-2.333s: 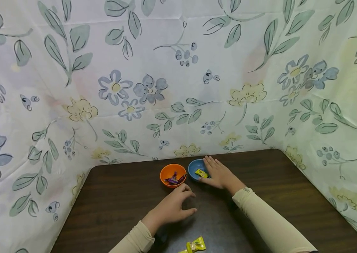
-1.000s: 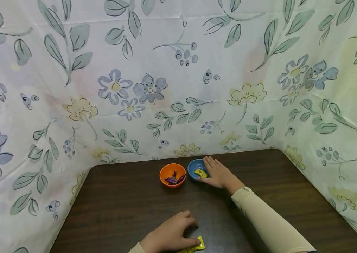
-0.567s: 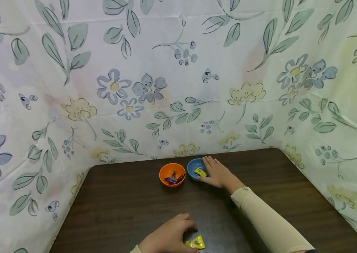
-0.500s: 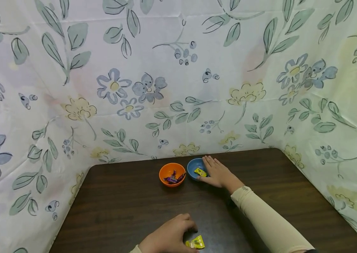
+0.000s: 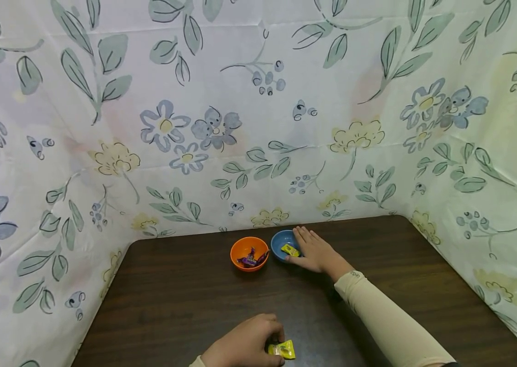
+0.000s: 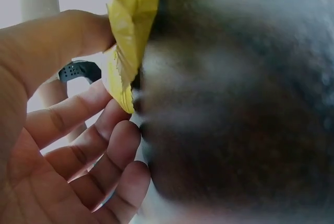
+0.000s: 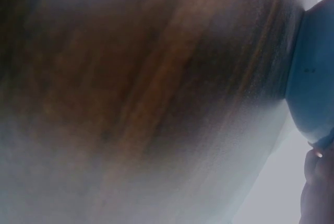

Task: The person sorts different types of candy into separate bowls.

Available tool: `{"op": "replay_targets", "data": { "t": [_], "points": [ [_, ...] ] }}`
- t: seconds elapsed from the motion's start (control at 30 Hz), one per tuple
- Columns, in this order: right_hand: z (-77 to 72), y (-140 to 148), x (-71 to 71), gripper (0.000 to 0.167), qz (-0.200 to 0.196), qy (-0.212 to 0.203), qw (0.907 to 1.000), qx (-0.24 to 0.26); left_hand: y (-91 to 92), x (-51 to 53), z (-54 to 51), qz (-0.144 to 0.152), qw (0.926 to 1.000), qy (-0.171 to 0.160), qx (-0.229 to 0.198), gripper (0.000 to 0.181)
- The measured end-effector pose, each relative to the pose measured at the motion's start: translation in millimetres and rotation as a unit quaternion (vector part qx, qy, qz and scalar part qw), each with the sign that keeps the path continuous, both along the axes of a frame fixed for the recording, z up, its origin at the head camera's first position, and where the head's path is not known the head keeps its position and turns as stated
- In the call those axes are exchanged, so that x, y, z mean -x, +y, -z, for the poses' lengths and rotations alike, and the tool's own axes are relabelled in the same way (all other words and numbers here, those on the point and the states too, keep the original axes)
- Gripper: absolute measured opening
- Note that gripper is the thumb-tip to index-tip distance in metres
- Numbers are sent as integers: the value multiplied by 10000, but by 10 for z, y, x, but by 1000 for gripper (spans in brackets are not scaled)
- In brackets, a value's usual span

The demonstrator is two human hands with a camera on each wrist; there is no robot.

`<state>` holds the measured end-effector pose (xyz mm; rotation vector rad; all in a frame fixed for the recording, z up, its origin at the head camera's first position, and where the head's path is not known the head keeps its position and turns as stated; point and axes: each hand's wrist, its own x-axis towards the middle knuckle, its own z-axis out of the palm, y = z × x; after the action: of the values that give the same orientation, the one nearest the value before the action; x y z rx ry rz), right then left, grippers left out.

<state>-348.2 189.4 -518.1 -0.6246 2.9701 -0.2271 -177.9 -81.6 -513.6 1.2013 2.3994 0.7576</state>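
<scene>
- The left hand (image 5: 244,341) has its grip drawn nearly together, thumb and finger pinching a yellow candy (image 5: 288,349) low over the near part of the desk (image 5: 171,290).
- The right hand (image 5: 320,256) lies flat-fingered against the blue bowl (image 5: 281,239), its grip spread.
- A small candy (image 5: 291,250) sits in that bowl.
- Just beside it, the orange bowl (image 5: 242,247) holds purple candies (image 5: 250,261).

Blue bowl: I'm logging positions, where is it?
In the head view, the blue bowl stands toward the back of the table, just right of the orange bowl, with the right hand at its rim.
</scene>
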Motion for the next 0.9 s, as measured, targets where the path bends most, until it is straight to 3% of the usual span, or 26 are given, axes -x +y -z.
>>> {"op": "replay_targets", "data": {
  "t": [0.17, 0.63, 0.9],
  "points": [
    [0, -1, 2, 104, 3, 37, 10000, 6, 9, -10, -6, 9, 9996, 202, -195, 16],
    [-22, -2, -24, 102, -34, 57, 10000, 2, -4, 9, -33, -185, 9994, -130, -266, 13],
    [-27, 3, -27, 102, -20, 41, 10000, -2, -23, 72, -39, -196, 9994, 5, -297, 14]
  ]
}}
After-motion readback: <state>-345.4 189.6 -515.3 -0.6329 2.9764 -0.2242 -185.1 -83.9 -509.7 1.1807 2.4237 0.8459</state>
